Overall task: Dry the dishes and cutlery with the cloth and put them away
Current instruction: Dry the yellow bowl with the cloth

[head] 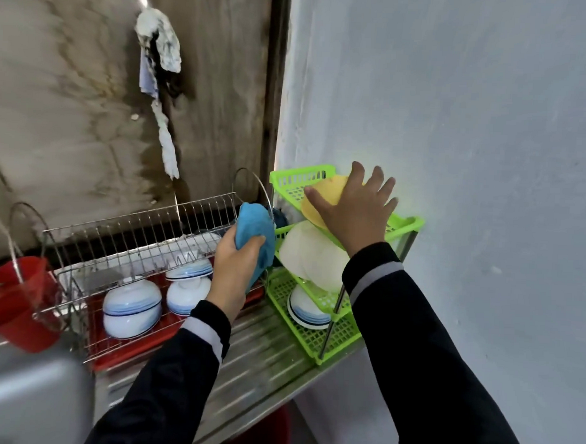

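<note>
Head view: blue cloth (255, 225) in left hand (232, 264)

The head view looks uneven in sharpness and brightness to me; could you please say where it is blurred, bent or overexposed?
In the head view, the right hand on the yellow bowl is smeared by motion; the green rack blooms bright onto the pale wall; the wire rack bows with wide-angle distortion; the striped bowls look fairly crisp.
</note>
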A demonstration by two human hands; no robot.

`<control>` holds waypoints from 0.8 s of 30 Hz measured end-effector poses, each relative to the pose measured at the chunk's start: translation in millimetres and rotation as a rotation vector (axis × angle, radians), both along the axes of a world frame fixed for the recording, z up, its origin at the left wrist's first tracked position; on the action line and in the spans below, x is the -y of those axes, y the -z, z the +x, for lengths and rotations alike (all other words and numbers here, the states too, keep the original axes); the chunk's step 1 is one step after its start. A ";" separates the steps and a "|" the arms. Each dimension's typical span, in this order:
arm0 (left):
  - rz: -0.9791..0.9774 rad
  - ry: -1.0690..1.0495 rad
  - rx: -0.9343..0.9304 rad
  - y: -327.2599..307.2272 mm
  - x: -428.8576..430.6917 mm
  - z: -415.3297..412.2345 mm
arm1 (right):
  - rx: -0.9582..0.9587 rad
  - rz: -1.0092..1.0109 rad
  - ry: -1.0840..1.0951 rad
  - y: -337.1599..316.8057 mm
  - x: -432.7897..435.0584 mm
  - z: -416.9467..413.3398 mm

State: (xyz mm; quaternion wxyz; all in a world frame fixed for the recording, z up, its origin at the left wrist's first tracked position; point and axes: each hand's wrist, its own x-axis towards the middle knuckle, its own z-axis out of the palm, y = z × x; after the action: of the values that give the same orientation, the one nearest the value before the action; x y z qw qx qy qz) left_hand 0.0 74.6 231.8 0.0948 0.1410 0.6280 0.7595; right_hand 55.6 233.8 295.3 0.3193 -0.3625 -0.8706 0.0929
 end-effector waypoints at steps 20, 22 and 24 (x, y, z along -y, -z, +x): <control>-0.083 -0.263 -0.013 42.9 229.3 33.1 | -0.220 -0.057 -0.667 111.0 243.6 -12.6; -0.078 -0.290 0.022 47.0 266.8 42.2 | -0.232 -0.077 -0.709 125.2 281.3 -8.3; -0.090 -0.328 0.052 53.8 301.2 51.1 | -0.226 -0.106 -0.750 140.7 319.8 -1.7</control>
State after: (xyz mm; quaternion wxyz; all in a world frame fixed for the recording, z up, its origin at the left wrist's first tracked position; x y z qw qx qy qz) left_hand 51.1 -226.6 178.0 -0.0080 0.0126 0.6731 0.7394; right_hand 54.0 -86.0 154.6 0.3377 -0.0226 -0.8961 0.2872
